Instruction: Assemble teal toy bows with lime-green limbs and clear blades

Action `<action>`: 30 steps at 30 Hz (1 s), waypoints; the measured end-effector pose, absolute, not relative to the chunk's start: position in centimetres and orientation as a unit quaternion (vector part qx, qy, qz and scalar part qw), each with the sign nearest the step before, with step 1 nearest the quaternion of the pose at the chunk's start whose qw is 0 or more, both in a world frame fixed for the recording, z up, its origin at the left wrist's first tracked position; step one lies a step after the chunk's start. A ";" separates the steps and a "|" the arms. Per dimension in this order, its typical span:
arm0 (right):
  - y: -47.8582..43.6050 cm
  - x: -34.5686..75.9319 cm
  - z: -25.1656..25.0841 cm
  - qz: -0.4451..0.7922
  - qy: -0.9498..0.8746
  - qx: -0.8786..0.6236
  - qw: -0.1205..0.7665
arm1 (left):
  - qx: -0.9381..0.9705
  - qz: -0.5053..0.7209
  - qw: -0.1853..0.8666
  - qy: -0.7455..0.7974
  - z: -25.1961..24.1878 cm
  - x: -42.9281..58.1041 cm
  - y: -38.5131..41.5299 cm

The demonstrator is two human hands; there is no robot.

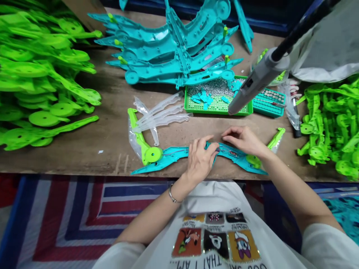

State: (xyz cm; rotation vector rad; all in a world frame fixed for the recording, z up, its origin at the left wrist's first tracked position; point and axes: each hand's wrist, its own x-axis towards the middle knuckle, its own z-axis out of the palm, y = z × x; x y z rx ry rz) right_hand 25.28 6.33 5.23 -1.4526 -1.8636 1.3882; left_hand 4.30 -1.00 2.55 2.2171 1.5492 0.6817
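Observation:
A long teal plastic toy part with lime-green arms at both ends lies along the near edge of the wooden table. My left hand rests on its middle, fingers curled and pressing down on it. My right hand is just to the right, fingertips pinched on the same teal part near thin red wires. The left green arm carries clear plastic blades.
Lime-green parts are piled at left and at right. Teal parts are stacked at the back. A green tray holds screws and small teal bits. A grey electric screwdriver hangs above it.

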 end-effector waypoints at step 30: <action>-2.0 27.0 3.8 0.141 -0.770 -0.577 0.233 | 0.832 0.173 0.181 0.495 2.7 4.4 -0.5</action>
